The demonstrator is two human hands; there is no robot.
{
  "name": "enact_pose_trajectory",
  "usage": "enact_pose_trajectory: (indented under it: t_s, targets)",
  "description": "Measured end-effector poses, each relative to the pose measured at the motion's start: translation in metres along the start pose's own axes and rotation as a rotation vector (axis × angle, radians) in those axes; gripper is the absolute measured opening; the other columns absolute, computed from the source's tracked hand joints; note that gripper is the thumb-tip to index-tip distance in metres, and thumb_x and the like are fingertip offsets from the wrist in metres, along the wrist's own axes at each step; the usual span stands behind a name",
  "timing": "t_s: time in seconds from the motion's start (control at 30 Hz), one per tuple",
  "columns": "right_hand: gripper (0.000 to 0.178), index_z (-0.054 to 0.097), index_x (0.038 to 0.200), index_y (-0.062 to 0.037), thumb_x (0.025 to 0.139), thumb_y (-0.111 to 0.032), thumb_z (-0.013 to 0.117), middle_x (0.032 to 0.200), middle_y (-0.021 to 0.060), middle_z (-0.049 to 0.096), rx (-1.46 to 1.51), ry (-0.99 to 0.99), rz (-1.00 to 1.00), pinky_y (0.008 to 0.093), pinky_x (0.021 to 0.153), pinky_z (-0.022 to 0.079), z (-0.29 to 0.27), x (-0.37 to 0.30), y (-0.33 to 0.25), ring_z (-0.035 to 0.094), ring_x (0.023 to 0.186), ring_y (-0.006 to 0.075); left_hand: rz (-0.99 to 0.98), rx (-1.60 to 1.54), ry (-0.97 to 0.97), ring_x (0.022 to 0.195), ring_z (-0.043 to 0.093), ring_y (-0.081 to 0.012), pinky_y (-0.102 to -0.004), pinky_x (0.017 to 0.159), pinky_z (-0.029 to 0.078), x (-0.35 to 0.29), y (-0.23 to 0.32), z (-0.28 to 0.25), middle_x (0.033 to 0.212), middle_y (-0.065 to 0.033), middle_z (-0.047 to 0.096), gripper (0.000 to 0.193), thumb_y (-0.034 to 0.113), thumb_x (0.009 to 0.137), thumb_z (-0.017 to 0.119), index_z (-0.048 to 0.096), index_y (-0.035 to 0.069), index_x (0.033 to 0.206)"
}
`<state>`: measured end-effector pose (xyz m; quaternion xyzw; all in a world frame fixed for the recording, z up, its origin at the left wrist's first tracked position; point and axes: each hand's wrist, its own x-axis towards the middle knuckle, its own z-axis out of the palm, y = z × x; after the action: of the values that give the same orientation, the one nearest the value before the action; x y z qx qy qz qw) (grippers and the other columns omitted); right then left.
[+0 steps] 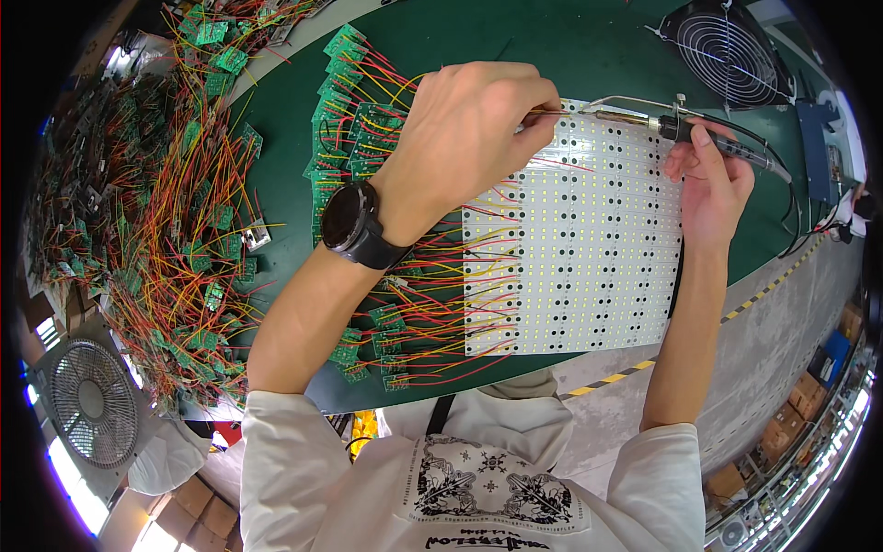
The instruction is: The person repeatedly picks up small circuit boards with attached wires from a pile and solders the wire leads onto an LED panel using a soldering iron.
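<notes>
My right hand (712, 189) grips a soldering iron (667, 125) by its black handle. A thin metal tube runs along the iron toward its tip, which is over the top edge of a white LED panel (598, 248). My left hand (478, 124), with a black watch on the wrist, is closed in a pinch on a thin wire (541, 112) beside the tip. Whether the tip touches the wire or the panel, I cannot tell. Red and yellow wires (441, 308) run from the panel's left edge to small green circuit boards (342, 78) lined up on its left.
A large tangled heap of wired boards (175, 212) covers the table's left side. At the far right of the green table (552, 46) stands a black fan with a round guard (731, 55). A cable (791, 198) trails off right. Another fan (92, 396) stands lower left.
</notes>
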<state>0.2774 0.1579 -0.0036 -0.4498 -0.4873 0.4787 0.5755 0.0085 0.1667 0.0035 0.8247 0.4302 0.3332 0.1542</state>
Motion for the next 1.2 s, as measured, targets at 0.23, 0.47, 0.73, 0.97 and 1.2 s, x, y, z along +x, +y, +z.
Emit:
enact_pose_trajectory:
  t_s: [0.23, 0.47, 0.73, 0.97, 1.2]
  targets:
    - [0.021, 0.064, 0.105, 0.0073, 0.09, -0.008, 0.064, 0.07, 0.0125, 0.065, 0.034, 0.038, 0.007, 0.0272, 0.052, 0.042, 0.0, 0.0, -0.002, 0.059, 0.055, 0.0169, -0.037, -0.017, -0.002, 0.062, 0.066, -0.0229, -0.0304, 0.058, 0.052, 0.0, 0.001, -0.002, 0.076, -0.0081, 0.066, 0.011, 0.012, 0.08, 0.071, 0.069, 0.003, 0.086]
    - [0.023, 0.063, 0.105, 0.0084, 0.089, -0.008, 0.065, 0.069, 0.0117, 0.064, -0.005, 0.126, -0.07, 0.027, 0.051, 0.041, 0.002, -0.003, -0.002, 0.058, 0.054, 0.0174, 0.123, -0.08, 0.064, 0.082, 0.062, -0.0212, -0.0326, 0.072, 0.051, 0.005, 0.01, -0.013, 0.091, -0.0036, 0.064, 0.015, 0.017, 0.077, 0.076, 0.07, 0.006, 0.084]
    - [0.022, 0.062, 0.106, 0.0082, 0.09, -0.007, 0.064, 0.07, 0.0122, 0.064, 0.042, 0.141, -0.051, 0.0271, 0.049, 0.041, 0.001, -0.005, -0.006, 0.058, 0.054, 0.0178, 0.337, -0.218, -0.2, 0.093, 0.057, -0.0203, -0.0348, 0.083, 0.042, 0.001, 0.004, -0.015, 0.093, -0.0009, 0.063, 0.015, 0.022, 0.078, 0.075, 0.07, 0.008, 0.082]
    - [0.022, 0.062, 0.106, 0.0078, 0.09, -0.007, 0.063, 0.071, 0.0128, 0.065, 0.052, 0.115, -0.032, 0.0275, 0.05, 0.042, -0.001, -0.005, -0.004, 0.059, 0.055, 0.018, 0.173, -0.077, -0.044, 0.085, 0.059, -0.0254, -0.037, 0.079, 0.044, 0.0, 0.005, -0.009, 0.084, -0.0067, 0.064, 0.011, 0.014, 0.087, 0.064, 0.069, 0.005, 0.085]
    - [0.022, 0.063, 0.106, 0.0077, 0.09, -0.007, 0.064, 0.071, 0.013, 0.065, 0.009, 0.072, -0.028, 0.0276, 0.05, 0.043, -0.001, -0.006, -0.003, 0.059, 0.055, 0.0178, 0.189, 0.037, -0.033, 0.077, 0.06, -0.027, -0.0384, 0.072, 0.048, -0.003, -0.001, -0.008, 0.078, -0.0066, 0.062, 0.01, 0.014, 0.082, 0.067, 0.069, 0.004, 0.082]
